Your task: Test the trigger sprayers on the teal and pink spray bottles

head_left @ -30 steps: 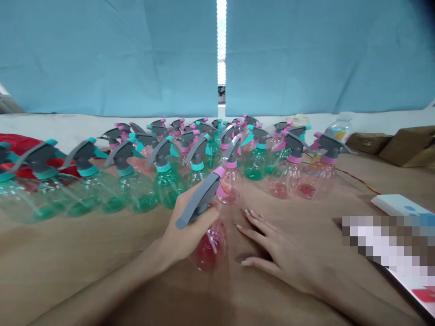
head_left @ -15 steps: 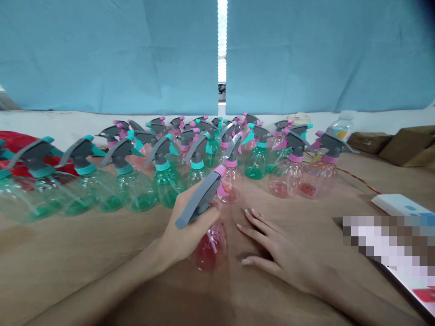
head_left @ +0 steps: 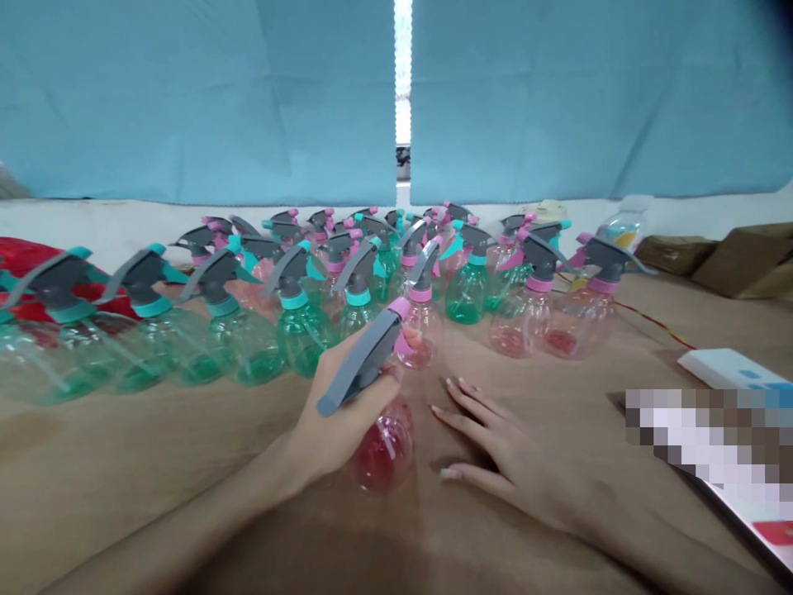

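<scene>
A pink spray bottle [head_left: 382, 450] with a grey and pink trigger head stands on the wooden table [head_left: 248, 529], tilted slightly in view. My left hand [head_left: 338, 405] is wrapped round its neck, below the grey lever. To its right, my right hand [head_left: 489, 438] lies on the table with fingers spread, holding nothing. Just beyond the held bottle is another pink spray bottle [head_left: 421, 326]. Green spray bottles with teal collars, one of them a darker green bottle [head_left: 306, 335], form a row from the centre to the left edge.
More pink and green bottles crowd behind. At right are two pink bottles [head_left: 520, 322], a white box [head_left: 728, 366], a partly pixelated flat object [head_left: 737, 483], a thin wire and brown blocks [head_left: 743, 260]. Red material [head_left: 30, 260] lies at left; a blue curtain [head_left: 186, 99] hangs behind.
The view has shifted very slightly. Both hands and the held bottle stay in nearly the same places.
</scene>
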`<state>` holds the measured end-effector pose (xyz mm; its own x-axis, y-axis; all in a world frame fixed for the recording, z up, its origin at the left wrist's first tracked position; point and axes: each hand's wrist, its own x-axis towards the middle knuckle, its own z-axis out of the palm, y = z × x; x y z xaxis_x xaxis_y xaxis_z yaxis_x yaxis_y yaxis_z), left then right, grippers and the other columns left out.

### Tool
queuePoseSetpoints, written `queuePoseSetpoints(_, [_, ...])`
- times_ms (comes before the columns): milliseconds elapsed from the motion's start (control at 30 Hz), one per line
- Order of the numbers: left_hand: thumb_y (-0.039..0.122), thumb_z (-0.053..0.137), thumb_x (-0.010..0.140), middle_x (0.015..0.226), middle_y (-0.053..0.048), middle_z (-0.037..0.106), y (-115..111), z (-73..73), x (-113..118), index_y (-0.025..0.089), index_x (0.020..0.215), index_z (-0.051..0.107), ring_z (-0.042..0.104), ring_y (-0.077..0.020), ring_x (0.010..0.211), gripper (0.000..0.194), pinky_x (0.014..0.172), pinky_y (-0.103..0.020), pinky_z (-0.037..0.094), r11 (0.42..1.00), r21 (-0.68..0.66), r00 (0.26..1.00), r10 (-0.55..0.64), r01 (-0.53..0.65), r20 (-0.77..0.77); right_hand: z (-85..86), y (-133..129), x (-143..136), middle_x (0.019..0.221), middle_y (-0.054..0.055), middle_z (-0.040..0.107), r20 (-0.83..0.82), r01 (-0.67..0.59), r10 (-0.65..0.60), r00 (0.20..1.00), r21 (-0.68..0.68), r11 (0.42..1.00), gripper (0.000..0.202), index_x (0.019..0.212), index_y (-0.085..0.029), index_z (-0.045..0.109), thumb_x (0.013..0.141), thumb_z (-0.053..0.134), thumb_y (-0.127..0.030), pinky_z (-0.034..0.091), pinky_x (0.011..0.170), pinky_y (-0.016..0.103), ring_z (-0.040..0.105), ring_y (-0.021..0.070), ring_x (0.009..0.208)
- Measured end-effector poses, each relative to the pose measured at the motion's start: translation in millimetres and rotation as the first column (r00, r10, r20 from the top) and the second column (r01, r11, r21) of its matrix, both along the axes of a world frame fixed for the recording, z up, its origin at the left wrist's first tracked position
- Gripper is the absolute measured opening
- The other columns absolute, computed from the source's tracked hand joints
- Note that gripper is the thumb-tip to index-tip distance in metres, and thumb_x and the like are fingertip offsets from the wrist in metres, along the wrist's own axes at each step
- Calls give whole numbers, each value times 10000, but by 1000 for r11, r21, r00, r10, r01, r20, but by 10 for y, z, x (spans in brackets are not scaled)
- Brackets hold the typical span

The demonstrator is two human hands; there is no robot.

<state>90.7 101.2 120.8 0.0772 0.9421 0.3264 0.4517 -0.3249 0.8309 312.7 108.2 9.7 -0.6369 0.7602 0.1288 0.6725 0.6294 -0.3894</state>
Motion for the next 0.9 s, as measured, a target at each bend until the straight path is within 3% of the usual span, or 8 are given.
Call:
queuePoseSetpoints(133, [215, 499, 693, 636, 35, 500, -2, -4, -2, 229, 683, 493, 440, -136, 554, 18, 516, -274, 339, 1000, -4, 1000, -7, 7, 2, -14, 0, 4, 1539, 60, 178, -1, 8, -8, 1000, 0, 1000, 662, 1417, -281, 363, 856, 466, -618, 240, 1103, 513, 154, 291, 1401])
queuePoseSetpoints(367, [212, 517, 688, 587, 49, 455, -2, -4, 9, 232, 631, 389, 423, -131, 518, 142, 495, -267, 334, 1000, -18, 1000, -2, 2, 7, -34, -2, 10, 1536, 61, 188, -25, 7, -7, 1000, 5, 1000, 673, 1424, -265, 349, 857, 481, -602, 242, 1104, 517, 160, 298, 1399])
queuePoseSetpoints(667, [233, 500, 726, 664, 33, 532, 3, -47, -25, 225, 704, 517, 494, -142, 585, 29, 531, -265, 394, 1000, -20, 1000, -12, 11, -18, -16, -15, 1, 1533, 55, 199, -40, 12, -12, 999, 7, 1000, 662, 1424, -277, 346, 859, 490, -590, 242, 1102, 527, 169, 303, 1396])
queuePoseSetpoints(900, [197, 510, 707, 567, 54, 359, 5, -18, -33, 221, 622, 426, 341, -110, 496, 122, 455, -248, 310, 999, 37, 999, -22, 23, -25, -30, -7, -1, 1536, 66, 185, -12, 12, -12, 1000, 2, 1000, 679, 1422, -254, 356, 858, 467, -614, 241, 1107, 508, 158, 293, 1400])
